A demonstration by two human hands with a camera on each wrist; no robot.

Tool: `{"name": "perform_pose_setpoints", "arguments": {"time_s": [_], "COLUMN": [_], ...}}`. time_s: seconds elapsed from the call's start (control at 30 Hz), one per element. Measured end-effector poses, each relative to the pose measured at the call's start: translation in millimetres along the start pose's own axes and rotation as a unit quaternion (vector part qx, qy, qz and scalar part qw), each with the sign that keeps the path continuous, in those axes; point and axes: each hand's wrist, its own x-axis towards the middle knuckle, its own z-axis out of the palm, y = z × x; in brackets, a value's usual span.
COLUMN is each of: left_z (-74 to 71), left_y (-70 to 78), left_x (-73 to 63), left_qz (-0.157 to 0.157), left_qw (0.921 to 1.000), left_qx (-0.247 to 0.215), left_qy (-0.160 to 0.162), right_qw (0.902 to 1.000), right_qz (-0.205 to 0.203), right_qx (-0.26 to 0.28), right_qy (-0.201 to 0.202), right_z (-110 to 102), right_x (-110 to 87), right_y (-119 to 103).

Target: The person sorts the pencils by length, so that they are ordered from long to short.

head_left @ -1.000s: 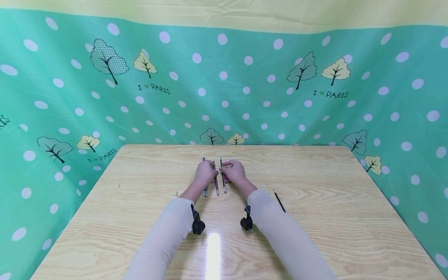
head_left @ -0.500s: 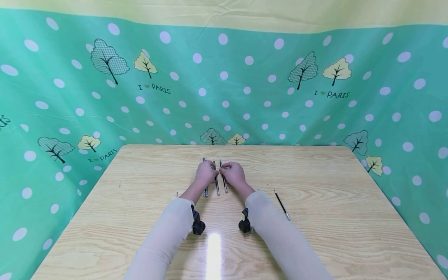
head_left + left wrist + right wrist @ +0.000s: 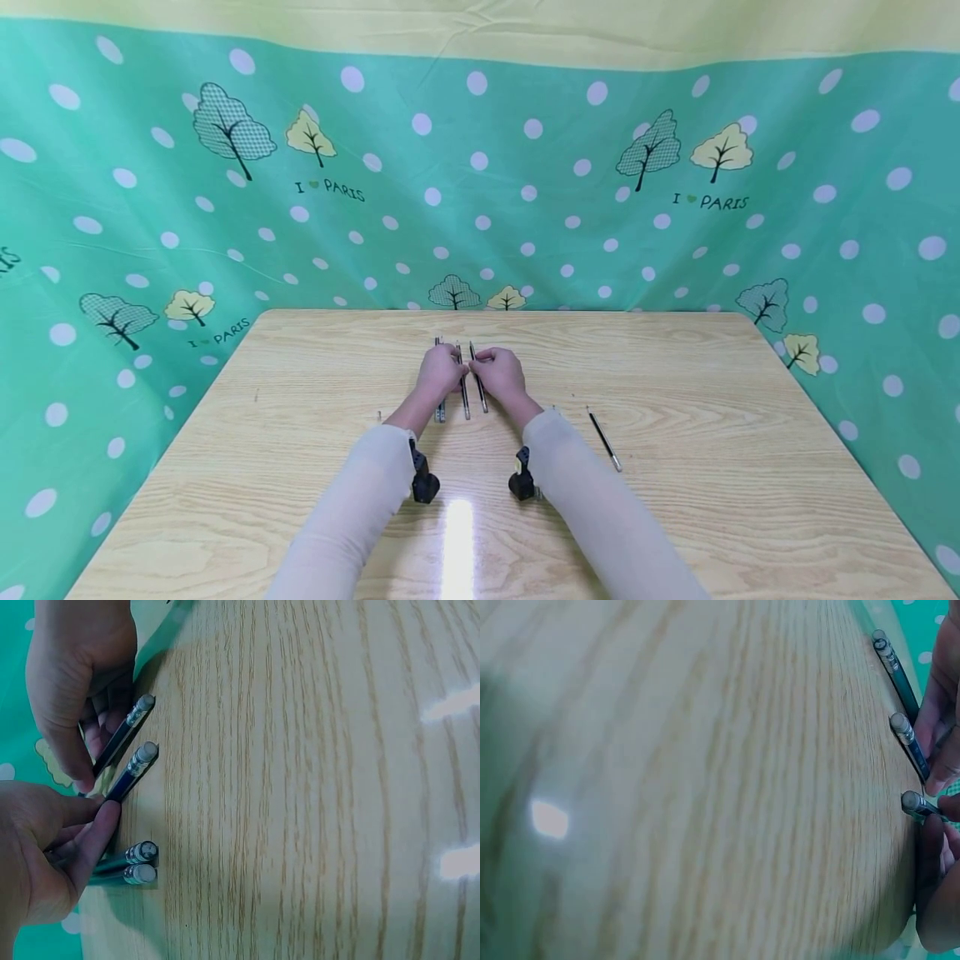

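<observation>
My left hand (image 3: pixel 440 368) pinches a dark pencil (image 3: pixel 465 402) between thumb and finger, its eraser end toward me. Just right of it, a second dark pencil (image 3: pixel 482 397) is pinched by my right hand (image 3: pixel 501 373). The two held pencils stand slightly apart, almost parallel, tips pointing to the far edge. Under and left of my left hand lies a pair of pencils (image 3: pixel 439 412) side by side, their middles hidden by the hand. In the left wrist view, the pair's eraser ends (image 3: pixel 141 873) touch or nearly touch.
Another dark pencil (image 3: pixel 603 439) lies slanted on the wooden table (image 3: pixel 720 433), right of my right sleeve. A small pale end (image 3: pixel 379 416) shows beside my left sleeve; the rest is hidden. A green dotted cloth (image 3: pixel 480 192) hangs behind the table.
My right hand has drawn its pencil slightly toward me. The right forearm has shifted left, uncovering the whole slanted pencil beside it. My left hand has stayed nearly still.
</observation>
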Motion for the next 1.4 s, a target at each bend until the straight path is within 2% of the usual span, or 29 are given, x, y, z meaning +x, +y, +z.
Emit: {"name": "perform_pose_setpoints", "arguments": {"time_s": [0.77,1.1,1.4], "left_z": [0.5,0.0,-1.9], "left_y": [0.9,3.5,5.2], "left_x": [0.0,-2.3,-5.7], "left_qz": [-0.002,-0.006,-0.004], "left_qw": [1.0,1.0,0.9999], "left_qx": [0.001,-0.004,-0.012], "left_qy": [0.0,-0.005,-0.009], "right_qw": [0.9998,0.9999,0.9973], "right_qz": [-0.01,-0.008,0.017], "right_qx": [-0.014,0.0,0.071], "right_qy": [0.013,0.009,-0.01], "right_z": [1.3,-1.8,-5.4], "right_x": [-0.1,-1.2,4.3], "right_y": [0.4,0.4,0.6]}}
